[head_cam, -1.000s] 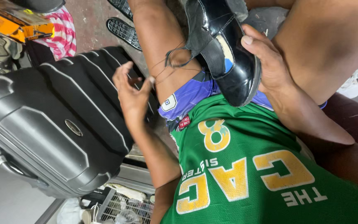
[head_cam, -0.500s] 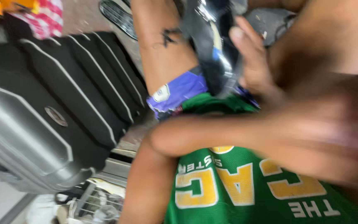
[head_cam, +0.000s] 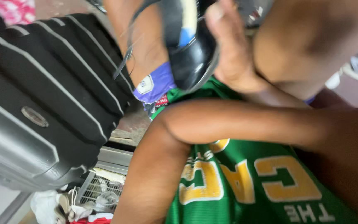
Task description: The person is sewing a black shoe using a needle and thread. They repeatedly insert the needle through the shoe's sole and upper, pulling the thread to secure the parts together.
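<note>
Cluttered floor space fills the background, with luggage and loose items packed around the seated person. Held at the top centre of the view is a black shoe [head_cam: 189, 45], glossy, with a pale insole showing inside; it rests against the person's bare thigh. The right hand [head_cam: 233, 54] grips the shoe from its right side, fingers curled along the upper and heel. A thin black lace [head_cam: 126, 58] hangs from the shoe to the left of that hand. Below the hand lies the hem of purple shorts [head_cam: 152, 85], and below that a green jersey [head_cam: 245, 186] with yellow lettering. The left forearm [head_cam: 237, 122] crosses the view beneath the right hand, elbow bent; the left hand itself lies outside the view, so its state cannot be told. Well to the left of the right hand stands a black ribbed suitcase [head_cam: 42, 91]. Under the suitcase sits a white wire basket [head_cam: 100, 191] among crumpled cloth.
</note>
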